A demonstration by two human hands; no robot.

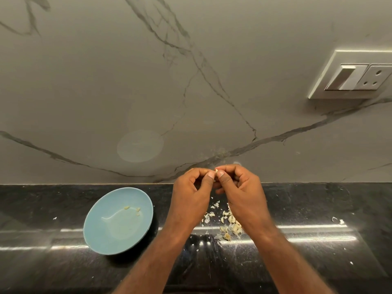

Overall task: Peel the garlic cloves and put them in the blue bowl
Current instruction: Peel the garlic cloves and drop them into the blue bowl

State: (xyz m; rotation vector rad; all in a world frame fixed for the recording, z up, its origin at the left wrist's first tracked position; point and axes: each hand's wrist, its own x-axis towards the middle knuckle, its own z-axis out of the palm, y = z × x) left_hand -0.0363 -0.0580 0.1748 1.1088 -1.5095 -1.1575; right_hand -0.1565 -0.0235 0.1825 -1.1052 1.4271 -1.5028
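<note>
I pinch a small garlic clove (216, 170) between the thumbs and curled fingers of my left hand (191, 194) and right hand (241, 192), both held over the back edge of the counter (318, 262). Below my wrists, near the counter's middle, lies a heap of cloves and papery skins (230, 224). The blue bowl (110, 236) sits left of it, apart, with a few peeled pieces (135, 210) inside. Stray flakes (337, 220) dot the counter toward its right end.

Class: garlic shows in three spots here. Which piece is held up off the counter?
The garlic clove pinched between the left hand and right hand, above the counter; the others lie in the blue bowl or in the pile below.
</note>
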